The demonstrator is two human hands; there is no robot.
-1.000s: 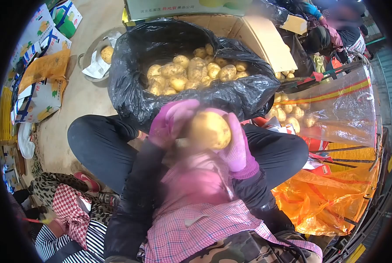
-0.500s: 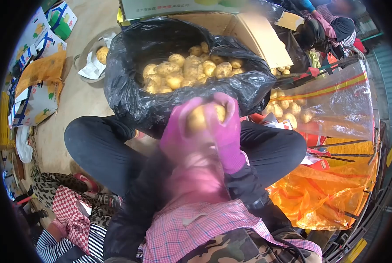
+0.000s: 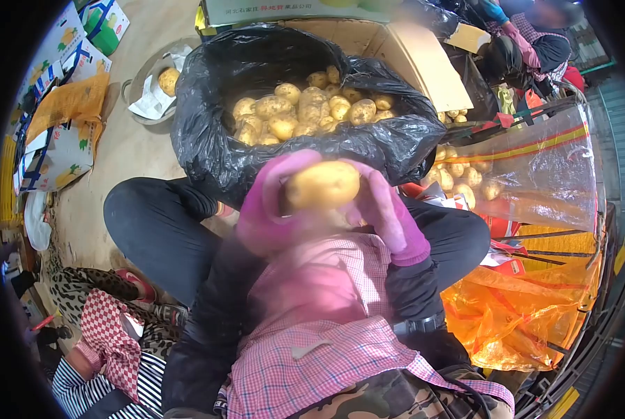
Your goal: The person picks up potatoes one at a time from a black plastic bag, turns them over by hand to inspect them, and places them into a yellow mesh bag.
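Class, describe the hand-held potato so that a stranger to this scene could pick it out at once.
Find the big black bag of heaped potatoes in the middle. Just below it, the pink-gloved left hand and right hand meet. The held potato between them is the only one outside any bag.

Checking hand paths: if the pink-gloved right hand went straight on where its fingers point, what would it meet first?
The right hand presses the smooth yellow potato; beyond it, probably the near wall of the crumpled black plastic bag, though depth is unclear.
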